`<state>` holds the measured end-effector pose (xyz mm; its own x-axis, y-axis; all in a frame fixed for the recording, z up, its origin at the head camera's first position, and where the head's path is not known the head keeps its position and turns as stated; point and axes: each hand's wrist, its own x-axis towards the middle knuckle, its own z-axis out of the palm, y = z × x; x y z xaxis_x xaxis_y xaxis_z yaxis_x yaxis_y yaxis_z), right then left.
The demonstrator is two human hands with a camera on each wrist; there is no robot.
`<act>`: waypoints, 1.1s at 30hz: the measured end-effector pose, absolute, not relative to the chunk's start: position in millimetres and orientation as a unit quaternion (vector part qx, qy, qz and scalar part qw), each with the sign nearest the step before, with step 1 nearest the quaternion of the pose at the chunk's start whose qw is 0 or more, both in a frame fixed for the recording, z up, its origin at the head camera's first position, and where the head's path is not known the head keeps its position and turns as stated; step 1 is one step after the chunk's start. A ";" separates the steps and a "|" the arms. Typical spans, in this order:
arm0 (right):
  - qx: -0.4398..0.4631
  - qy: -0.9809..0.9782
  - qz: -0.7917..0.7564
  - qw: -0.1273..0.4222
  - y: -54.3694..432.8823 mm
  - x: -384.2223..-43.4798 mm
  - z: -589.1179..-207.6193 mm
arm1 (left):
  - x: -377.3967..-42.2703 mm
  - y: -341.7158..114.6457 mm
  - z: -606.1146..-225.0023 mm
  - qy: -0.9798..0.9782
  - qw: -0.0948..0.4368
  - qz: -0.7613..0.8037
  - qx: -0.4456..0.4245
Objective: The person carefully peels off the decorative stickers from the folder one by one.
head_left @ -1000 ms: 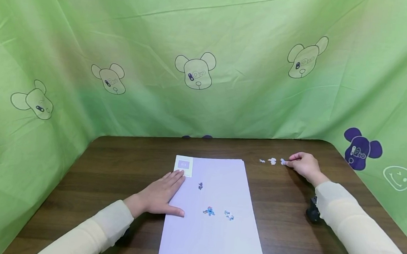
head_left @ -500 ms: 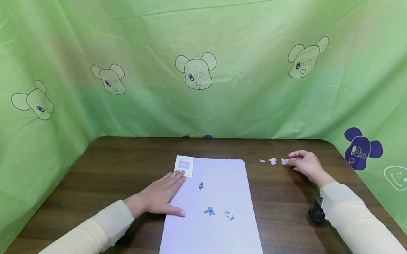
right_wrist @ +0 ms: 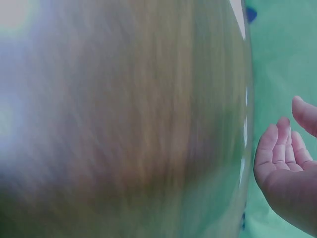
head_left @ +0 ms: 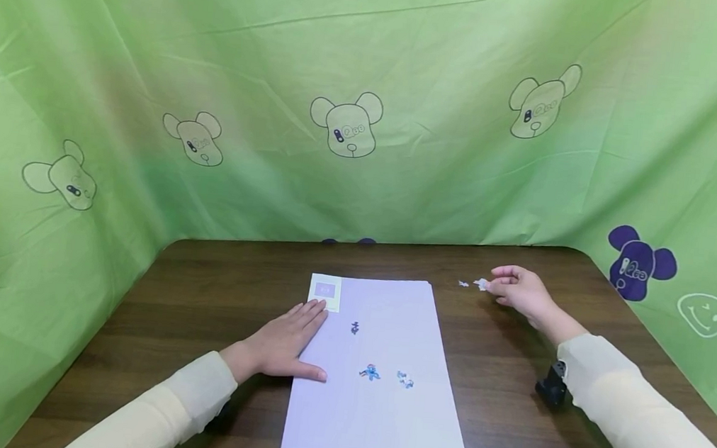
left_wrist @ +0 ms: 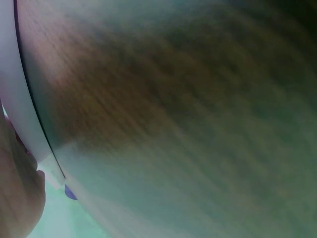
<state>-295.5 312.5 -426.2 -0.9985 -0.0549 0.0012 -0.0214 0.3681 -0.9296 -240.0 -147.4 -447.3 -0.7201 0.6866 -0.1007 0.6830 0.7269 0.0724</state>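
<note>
In the head view my left hand [head_left: 284, 342] lies palm down, fingers straight, on the left edge of a stack of large white sheets [head_left: 379, 421]. At the far right of the table my right hand [head_left: 521, 295] reaches toward small white cut-out pieces. Its lower fingertips are right at one white piece [head_left: 480, 284], and I cannot tell whether they pinch it. A smaller white piece [head_left: 463, 284] lies just left of it. The right wrist view shows that hand's curled fingers [right_wrist: 280, 148], with no fingertip contact in view.
On the sheets are three small coloured figures: a dark one [head_left: 355, 328], a blue one [head_left: 370, 372] and a blue-and-white one [head_left: 405, 380]. A pale label [head_left: 333, 284] sits at the top left corner. Green cloth [head_left: 399, 199] stands behind the brown table [head_left: 233, 263].
My right hand has moved left from the rightmost white piece to the one beside it. That rightmost piece no longer shows at its earlier spot. My left hand stays where it was.
</note>
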 end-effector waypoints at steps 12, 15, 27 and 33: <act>-0.055 0.820 -0.567 0.055 262.0 -268.7 -419.4 | -240.9 -148.9 -447.2 0.928 0.063 0.011 0.368; -0.064 0.818 -0.568 0.066 252.1 -261.6 -420.7 | -241.6 -148.8 -447.5 0.927 0.062 0.011 0.369; -0.114 0.789 -0.593 0.116 215.4 -232.7 -423.5 | -240.1 -148.0 -443.7 0.927 0.062 0.008 0.369; -0.156 0.782 -0.584 0.149 202.1 -217.7 -425.7 | -239.7 -147.7 -443.5 0.928 0.063 0.008 0.366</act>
